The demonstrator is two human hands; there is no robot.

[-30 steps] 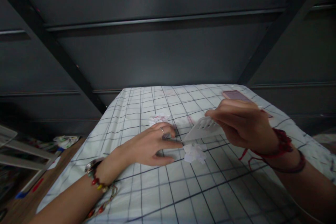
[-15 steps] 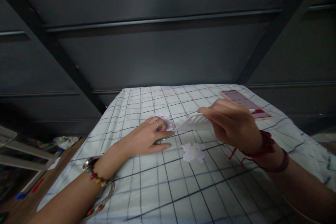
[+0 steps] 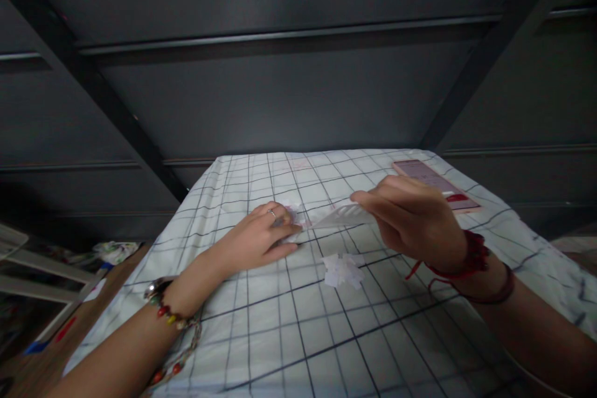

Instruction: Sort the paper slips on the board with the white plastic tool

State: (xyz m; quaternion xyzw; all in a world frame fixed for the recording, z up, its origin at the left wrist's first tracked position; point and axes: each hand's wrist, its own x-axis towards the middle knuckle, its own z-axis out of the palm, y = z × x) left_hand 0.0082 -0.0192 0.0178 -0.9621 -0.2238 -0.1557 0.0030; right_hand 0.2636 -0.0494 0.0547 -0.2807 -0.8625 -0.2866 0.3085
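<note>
My right hand (image 3: 413, 221) is closed in a pinch on a thin white sheet (image 3: 342, 215) with a striped pattern, raised at a tilt above the cloth. Its left end comes close to my left hand (image 3: 267, 233), which rests low on the cloth with thumb and forefinger apart. Under and beyond the left fingers is a small patch of white and pinkish pieces (image 3: 295, 206), partly covered by them. Between the hands and nearer to me lies a loose heap of small white paper-like pieces (image 3: 342, 271).
A white cloth with dark grid lines (image 3: 261, 336) covers the table. A phone with a lit screen (image 3: 431, 181) lies behind my right hand. A dark panelled wall (image 3: 289, 99) rises at the back. At the lower left stands a pale frame (image 3: 41, 289) on the floor.
My left hand has shifted slightly left and its fingers have moved nearer together. The sheet's left end has tipped a little; my right hand is nearly still.
</note>
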